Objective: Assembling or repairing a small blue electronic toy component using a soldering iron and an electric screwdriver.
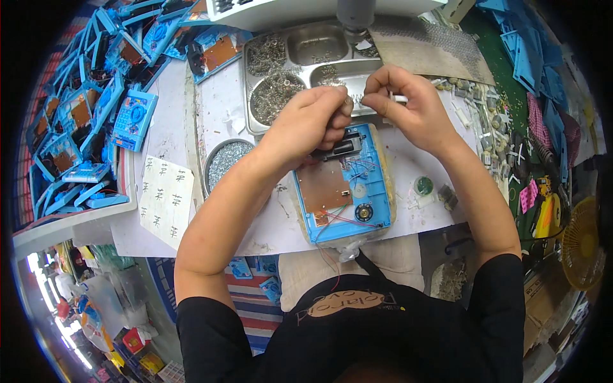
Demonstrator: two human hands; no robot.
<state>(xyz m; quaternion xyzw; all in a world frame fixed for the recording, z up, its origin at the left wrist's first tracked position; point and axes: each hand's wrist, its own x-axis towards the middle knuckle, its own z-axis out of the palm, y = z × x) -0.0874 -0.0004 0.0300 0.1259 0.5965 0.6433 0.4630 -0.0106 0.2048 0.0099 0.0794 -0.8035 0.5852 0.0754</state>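
Note:
My left hand (310,121) is closed in a pinch over the far end of a blue plastic casing; whatever its fingertips hold is too small to make out. My right hand (412,108) is also closed, its thumb and forefinger pinched close to the left fingertips. Between its fingers a small white stick-like part (399,99) pokes out. Below both hands lies the open blue casing (377,191), on a padded support. Inside it are a brown circuit board (325,185), a black battery compartment (345,147), a round speaker (363,212) and thin wires.
A steel compartment tray (252,121) of small metal springs stands beyond the hands. A round dish (230,166) of tiny screws sits left, near a marked paper sheet (167,198). Blue casings (134,118) pile up far left. Small motors (488,137) and a green-topped spool (423,186) lie right.

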